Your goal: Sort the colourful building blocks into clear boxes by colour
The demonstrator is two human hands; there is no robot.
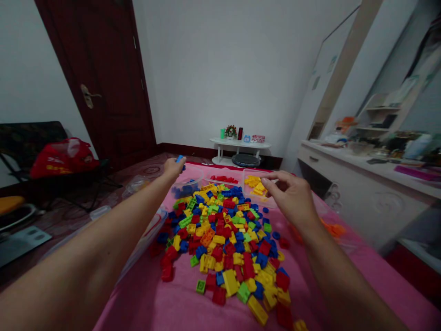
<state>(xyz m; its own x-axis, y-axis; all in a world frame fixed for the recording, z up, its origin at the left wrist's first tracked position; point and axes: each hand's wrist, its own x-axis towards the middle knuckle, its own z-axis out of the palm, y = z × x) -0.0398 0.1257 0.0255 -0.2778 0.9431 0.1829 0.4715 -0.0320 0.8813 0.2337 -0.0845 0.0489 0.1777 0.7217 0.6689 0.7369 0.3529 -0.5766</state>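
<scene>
My left hand (174, 167) reaches to the far left with its fingers closed around a blue toy brick (179, 158). It is above the rim of a clear plastic tub (193, 171) with blue bricks in it. My right hand (292, 195) hangs over the near right side of another clear tray (245, 178), which holds yellow bricks (254, 182). Its thumb and index fingertips are close together, and I cannot make out what is between them. Between my arms a big heap of mixed bricks (220, 230) in red, blue, yellow and green spreads over the pink cloth (186, 303).
A tray of red bricks (223, 179) stands between the other two. Orange pieces (332, 228) lie right of my right forearm. A clear container (151, 230) is beside my left forearm. Farther off are a white low table (241, 143) and a dresser (344, 174).
</scene>
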